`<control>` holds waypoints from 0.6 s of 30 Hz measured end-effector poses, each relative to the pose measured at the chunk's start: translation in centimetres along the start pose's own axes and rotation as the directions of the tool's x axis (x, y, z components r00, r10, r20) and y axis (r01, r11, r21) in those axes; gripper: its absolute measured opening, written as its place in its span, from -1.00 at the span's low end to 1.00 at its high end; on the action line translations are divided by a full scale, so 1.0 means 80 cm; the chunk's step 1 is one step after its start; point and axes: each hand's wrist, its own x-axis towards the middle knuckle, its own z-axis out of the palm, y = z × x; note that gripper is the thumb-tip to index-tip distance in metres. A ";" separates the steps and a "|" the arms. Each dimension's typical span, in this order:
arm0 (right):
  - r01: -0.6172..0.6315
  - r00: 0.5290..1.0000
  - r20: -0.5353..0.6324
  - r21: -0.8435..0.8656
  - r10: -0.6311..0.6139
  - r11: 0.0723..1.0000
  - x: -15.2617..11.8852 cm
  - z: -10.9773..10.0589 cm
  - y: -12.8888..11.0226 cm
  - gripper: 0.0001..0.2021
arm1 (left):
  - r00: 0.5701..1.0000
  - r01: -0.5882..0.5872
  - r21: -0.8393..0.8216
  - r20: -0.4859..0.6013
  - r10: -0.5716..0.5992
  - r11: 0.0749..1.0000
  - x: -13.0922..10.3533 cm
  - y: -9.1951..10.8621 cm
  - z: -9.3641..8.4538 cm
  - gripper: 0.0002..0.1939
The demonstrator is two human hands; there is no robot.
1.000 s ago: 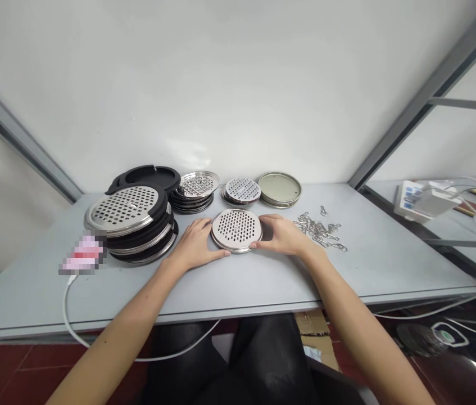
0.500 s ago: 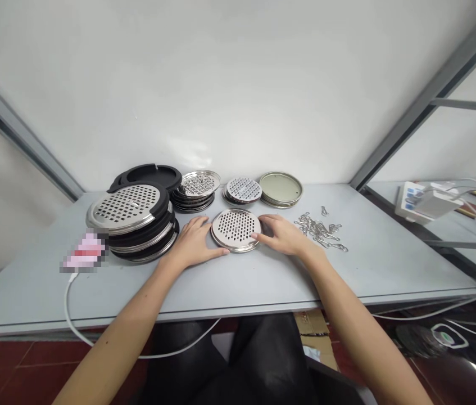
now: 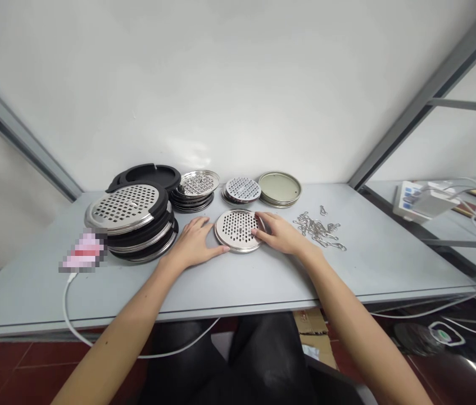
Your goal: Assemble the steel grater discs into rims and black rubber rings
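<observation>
perforated metal disc (image 3: 238, 225) lies flat on the grey table (image 3: 263, 281), between both hands. the left hand (image 3: 193, 243) is spread, thumb at its near-left rim, clenched on nothing. the right hand (image 3: 282, 233) rests thumb and forefinger on its right side; whether it grips, i cannot tell. metal clips (image 3: 315, 228) lie to the right, stacked black-rimmed discs (image 3: 126, 206) left, pale green plates (image 3: 279, 188) behind.

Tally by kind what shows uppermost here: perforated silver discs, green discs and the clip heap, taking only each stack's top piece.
Perforated silver discs: 4 (front disc, big left stack's top disc, back disc nearer left, back disc nearer centre)
Green discs: 1
Clip heap: 1 (clips too tangled to count singly)
Total: 6
</observation>
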 end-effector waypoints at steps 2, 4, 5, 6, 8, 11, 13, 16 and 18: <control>0.019 1.000 -0.016 0.001 -0.019 1.000 0.000 0.002 0.002 -0.47 | 1.000 0.005 -0.020 -0.024 -0.005 1.000 0.000 0.002 0.000 -0.23; 0.031 0.999 -0.031 0.005 -0.031 1.000 0.000 0.003 0.004 -0.45 | 0.999 -0.008 -0.051 -0.045 0.005 0.999 0.000 0.003 0.000 -0.28; 0.037 0.999 -0.034 0.010 -0.037 0.999 0.000 0.004 0.004 -0.45 | 0.999 -0.022 -0.064 -0.051 0.019 0.998 0.000 0.004 0.000 -0.29; 0.044 0.998 -0.035 0.018 -0.044 0.999 0.001 0.004 0.004 -0.46 | 0.998 -0.041 -0.075 -0.055 0.037 0.996 0.000 0.005 0.001 -0.31; 0.062 0.998 -0.027 0.036 -0.061 0.997 0.001 0.003 0.004 -0.48 | 0.994 -0.088 -0.086 -0.066 0.082 0.992 0.000 0.006 0.002 -0.33; 0.070 0.997 -0.016 0.046 -0.069 0.996 0.001 0.002 0.002 -0.50 | 0.985 -0.156 -0.098 -0.082 0.149 0.983 0.000 0.009 0.004 -0.40; 0.069 0.997 -0.017 0.052 -0.069 0.996 0.001 0.002 0.001 -0.51 | 0.982 -0.177 -0.109 -0.086 0.168 0.978 0.000 0.010 0.005 -0.41; 0.074 0.997 -0.023 0.075 -0.073 0.994 0.001 0.000 -0.002 -0.56 | 0.984 -0.173 -0.124 -0.072 0.165 0.977 0.000 0.009 0.007 -0.35; 0.063 0.998 -0.017 0.088 -0.062 0.994 0.001 -0.001 -0.004 -0.59 | 0.986 -0.165 -0.133 -0.055 0.159 0.977 0.000 0.008 0.008 -0.29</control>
